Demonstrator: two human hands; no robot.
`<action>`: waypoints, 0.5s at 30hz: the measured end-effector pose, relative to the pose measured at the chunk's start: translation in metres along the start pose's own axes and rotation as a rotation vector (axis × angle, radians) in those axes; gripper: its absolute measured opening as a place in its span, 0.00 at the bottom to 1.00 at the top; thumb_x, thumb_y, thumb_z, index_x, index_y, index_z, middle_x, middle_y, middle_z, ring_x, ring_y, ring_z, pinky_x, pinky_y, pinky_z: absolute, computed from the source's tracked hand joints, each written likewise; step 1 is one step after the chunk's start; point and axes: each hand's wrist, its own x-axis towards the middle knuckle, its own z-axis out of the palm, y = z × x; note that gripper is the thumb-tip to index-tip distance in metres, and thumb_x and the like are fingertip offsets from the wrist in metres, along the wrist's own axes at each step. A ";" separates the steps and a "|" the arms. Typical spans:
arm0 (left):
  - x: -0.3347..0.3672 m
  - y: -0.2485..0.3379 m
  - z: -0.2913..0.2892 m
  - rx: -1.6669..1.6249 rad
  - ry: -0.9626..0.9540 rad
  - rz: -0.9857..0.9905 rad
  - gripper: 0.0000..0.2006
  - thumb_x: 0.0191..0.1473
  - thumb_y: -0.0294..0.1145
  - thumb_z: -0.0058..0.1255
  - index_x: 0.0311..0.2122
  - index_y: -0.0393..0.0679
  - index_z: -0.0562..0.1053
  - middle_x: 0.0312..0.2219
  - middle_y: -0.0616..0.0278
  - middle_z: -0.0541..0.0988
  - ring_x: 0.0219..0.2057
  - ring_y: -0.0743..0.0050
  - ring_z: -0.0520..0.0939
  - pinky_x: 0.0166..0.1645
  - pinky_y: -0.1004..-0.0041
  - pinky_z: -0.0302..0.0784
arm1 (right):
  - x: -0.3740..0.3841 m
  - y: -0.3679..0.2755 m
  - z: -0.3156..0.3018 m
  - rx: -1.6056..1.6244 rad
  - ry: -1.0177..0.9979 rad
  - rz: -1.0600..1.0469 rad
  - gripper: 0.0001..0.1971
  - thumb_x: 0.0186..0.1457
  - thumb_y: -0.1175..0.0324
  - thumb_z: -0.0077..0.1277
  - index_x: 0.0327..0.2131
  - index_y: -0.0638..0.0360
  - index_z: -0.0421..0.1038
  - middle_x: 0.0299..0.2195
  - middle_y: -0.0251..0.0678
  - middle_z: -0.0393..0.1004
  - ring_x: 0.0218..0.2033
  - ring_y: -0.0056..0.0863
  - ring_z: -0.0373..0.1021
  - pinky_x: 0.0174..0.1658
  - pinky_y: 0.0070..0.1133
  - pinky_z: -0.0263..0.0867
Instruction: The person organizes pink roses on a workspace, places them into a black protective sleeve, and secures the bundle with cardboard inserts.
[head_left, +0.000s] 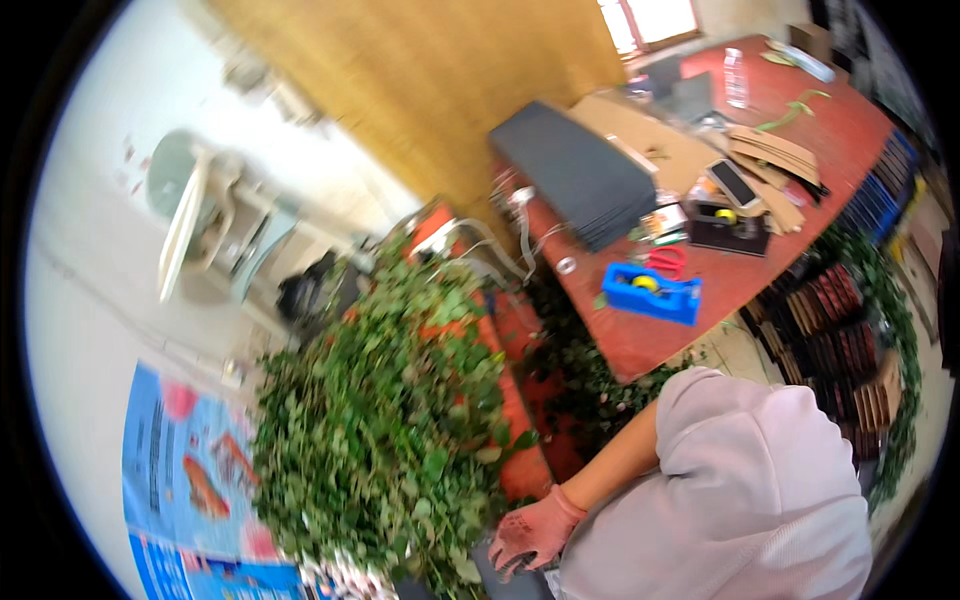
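Note:
My right hand (535, 532), in a pink knitted glove with darker fingertips, reaches in low in the picture from a bent arm. Its fingers are bent a little and apart, with nothing visible between them. Beneath the fingertips is a dark grey flat surface (492, 580); whether they touch it I cannot tell. Just left of the hand rises a big heap of leafy green stems (390, 430). Pale pink and white flower heads (345, 580) show at its lower edge, partly cut off. My left hand is out of the picture.
A red table (640, 340) carries a blue tape dispenser (652, 293), red scissors (667, 263), a phone (733, 184), stacked dark grey sheets (575, 175), cardboard and a plastic bottle (736, 78). Dark crates (815, 310) stand at right. A pale fan (185, 200) and a blue poster (185, 470) are left.

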 end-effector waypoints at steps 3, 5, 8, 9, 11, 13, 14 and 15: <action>-0.007 0.050 0.048 -0.248 -0.060 -0.093 0.21 0.57 0.37 0.46 0.52 0.34 0.67 0.41 0.50 0.76 0.38 0.63 0.77 0.45 0.70 0.72 | -0.059 -0.038 -0.060 0.025 -0.013 0.295 0.15 0.49 0.67 0.48 0.42 0.57 0.70 0.44 0.42 0.68 0.47 0.42 0.65 0.50 0.30 0.61; -0.011 0.063 0.075 -0.244 -0.086 0.014 0.22 0.56 0.40 0.47 0.50 0.34 0.68 0.41 0.50 0.76 0.39 0.62 0.77 0.45 0.70 0.73 | -0.097 -0.074 -0.097 0.017 0.074 0.442 0.17 0.48 0.67 0.48 0.43 0.58 0.69 0.44 0.43 0.69 0.46 0.42 0.65 0.49 0.30 0.62; -0.013 0.087 0.119 -0.241 -0.149 0.169 0.24 0.55 0.44 0.49 0.48 0.33 0.70 0.41 0.49 0.76 0.40 0.61 0.77 0.45 0.69 0.73 | -0.164 -0.098 -0.109 -0.083 0.314 0.583 0.16 0.48 0.68 0.48 0.42 0.60 0.69 0.42 0.43 0.70 0.45 0.42 0.66 0.48 0.30 0.63; -0.018 0.110 0.131 -0.284 -0.239 0.193 0.23 0.56 0.43 0.48 0.49 0.33 0.69 0.40 0.52 0.76 0.38 0.62 0.77 0.44 0.70 0.73 | -0.184 -0.105 -0.112 -0.060 0.351 0.630 0.17 0.48 0.68 0.48 0.43 0.60 0.69 0.43 0.44 0.69 0.45 0.42 0.66 0.49 0.30 0.63; -0.034 0.165 0.149 -0.365 -0.402 0.243 0.21 0.60 0.40 0.44 0.50 0.33 0.67 0.38 0.57 0.75 0.35 0.65 0.76 0.42 0.71 0.73 | -0.221 -0.122 -0.120 -0.014 0.422 0.701 0.18 0.50 0.67 0.47 0.46 0.60 0.68 0.46 0.45 0.68 0.46 0.43 0.65 0.49 0.30 0.62; -0.045 0.165 0.169 -0.788 -0.606 -0.004 0.20 0.60 0.36 0.44 0.52 0.33 0.65 0.38 0.58 0.75 0.35 0.70 0.76 0.41 0.75 0.73 | -0.248 -0.139 -0.125 0.007 0.486 0.694 0.17 0.52 0.68 0.46 0.46 0.60 0.68 0.46 0.45 0.68 0.46 0.43 0.65 0.50 0.30 0.62; -0.041 0.171 0.174 -0.969 -0.791 -0.047 0.19 0.59 0.35 0.45 0.52 0.33 0.65 0.39 0.58 0.75 0.35 0.71 0.76 0.41 0.75 0.73 | -0.259 -0.148 -0.128 -0.014 0.507 0.665 0.17 0.53 0.68 0.46 0.46 0.59 0.68 0.45 0.45 0.68 0.46 0.42 0.65 0.50 0.30 0.62; -0.047 0.174 0.193 -0.847 -0.680 0.043 0.19 0.59 0.33 0.46 0.52 0.34 0.65 0.39 0.57 0.75 0.34 0.72 0.76 0.40 0.76 0.74 | -0.267 -0.155 -0.131 -0.032 0.529 0.639 0.16 0.53 0.68 0.46 0.46 0.59 0.68 0.45 0.44 0.68 0.46 0.42 0.65 0.50 0.30 0.62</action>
